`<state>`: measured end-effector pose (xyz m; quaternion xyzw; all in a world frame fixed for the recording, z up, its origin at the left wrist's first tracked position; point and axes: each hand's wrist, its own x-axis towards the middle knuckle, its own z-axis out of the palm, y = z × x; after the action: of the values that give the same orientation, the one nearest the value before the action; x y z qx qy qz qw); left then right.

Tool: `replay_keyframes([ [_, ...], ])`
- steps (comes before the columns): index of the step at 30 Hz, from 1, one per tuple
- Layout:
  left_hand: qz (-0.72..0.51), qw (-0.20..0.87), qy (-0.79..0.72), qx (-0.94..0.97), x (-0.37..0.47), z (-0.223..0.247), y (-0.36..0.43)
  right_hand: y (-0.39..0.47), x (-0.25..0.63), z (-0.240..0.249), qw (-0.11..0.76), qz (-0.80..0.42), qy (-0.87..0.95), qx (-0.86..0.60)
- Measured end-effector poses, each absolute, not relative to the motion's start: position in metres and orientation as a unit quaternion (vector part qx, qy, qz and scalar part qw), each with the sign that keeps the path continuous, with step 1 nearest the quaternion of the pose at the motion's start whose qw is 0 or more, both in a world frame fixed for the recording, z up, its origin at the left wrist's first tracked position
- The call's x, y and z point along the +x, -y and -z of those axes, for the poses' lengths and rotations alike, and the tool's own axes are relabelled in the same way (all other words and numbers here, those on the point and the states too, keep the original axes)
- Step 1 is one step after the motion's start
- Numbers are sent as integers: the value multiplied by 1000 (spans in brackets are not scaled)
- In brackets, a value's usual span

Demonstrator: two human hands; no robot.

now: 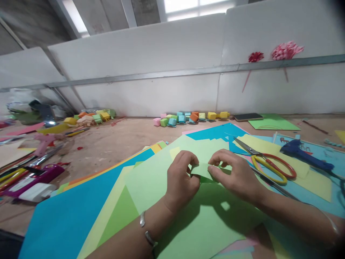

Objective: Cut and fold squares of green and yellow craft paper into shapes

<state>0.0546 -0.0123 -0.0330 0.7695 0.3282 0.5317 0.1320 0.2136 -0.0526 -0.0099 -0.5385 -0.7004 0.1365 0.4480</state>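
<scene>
A small piece of light green paper (202, 170) is pinched between both hands, above a stack of coloured paper. My left hand (182, 176) grips its left end, with the fingers curled and the thumb beneath. At the right end, my right hand (233, 174) pinches it between thumb and fingertips. Under the hands lies a large light green sheet (151, 180), with their shadows falling on it. A blue sheet (72, 208) sticks out on the left. Close to my right hand rest scissors (269, 165) with red and yellow handles.
Small folded paper cubes (188, 118) line the wall, and more cubes (94, 119) sit farther left. A blue glue gun (307, 154) lies at right, a pink glue gun (45, 144) at left. A purple device (37, 180) and white adapter (37, 192) stand near the left edge.
</scene>
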Motion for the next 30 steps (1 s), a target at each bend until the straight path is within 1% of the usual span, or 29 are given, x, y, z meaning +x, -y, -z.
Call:
replay_keyframes([
  [4, -522, 145, -303, 784, 54, 34, 14, 53, 214, 9, 443, -180, 687, -547],
  [8, -513, 145, -265, 803, 53, 34, 15, 52, 215, 10, 442, -189, 682, -551],
  [16, -526, 95, -215, 818, 53, 33, 15, 53, 215, 6, 425, -180, 684, -565],
  [21, -511, 57, -218, 829, 52, 33, 16, 56, 214, 4, 420, -191, 681, -569],
  [26, -518, 65, -241, 818, 53, 31, 18, 56, 213, 2, 416, -190, 681, -572],
  [30, -515, 59, -242, 820, 54, 31, 19, 55, 212, 4, 418, -160, 685, -575],
])
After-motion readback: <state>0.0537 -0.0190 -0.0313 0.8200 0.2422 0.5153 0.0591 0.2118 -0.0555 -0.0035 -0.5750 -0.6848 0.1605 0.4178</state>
